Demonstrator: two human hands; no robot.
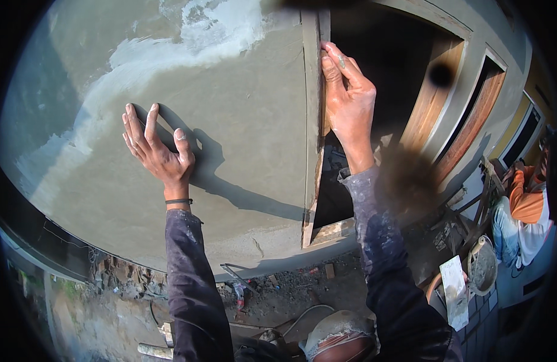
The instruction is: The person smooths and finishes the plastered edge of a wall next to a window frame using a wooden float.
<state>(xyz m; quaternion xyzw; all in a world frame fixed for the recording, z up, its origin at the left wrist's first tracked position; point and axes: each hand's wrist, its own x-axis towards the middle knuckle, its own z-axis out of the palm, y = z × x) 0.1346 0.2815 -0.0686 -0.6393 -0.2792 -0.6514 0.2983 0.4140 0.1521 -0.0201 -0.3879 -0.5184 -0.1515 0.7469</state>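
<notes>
A grey plastered wall (242,139) with a whiter, smeared band fills the upper left. My left hand (159,154) is over it, fingers spread and nothing in them, its shadow falling to the right; whether the fingertips touch the plaster I cannot tell. Along the wall's right edge, beside a dark opening (390,72), runs a long, thin wooden strip (313,90). Its upper part is pinched between the thumb and fingers of my right hand (352,105). White residue coats the fingers of both hands.
Wooden frame pieces (432,90) border the opening. At right, a person in orange and white (525,202) sits near a mortar-crusted bucket (483,268) and a whitish flat board (454,292). Below lie rubble, a plastic bottle (239,295) and a cement-crusted round container (341,329).
</notes>
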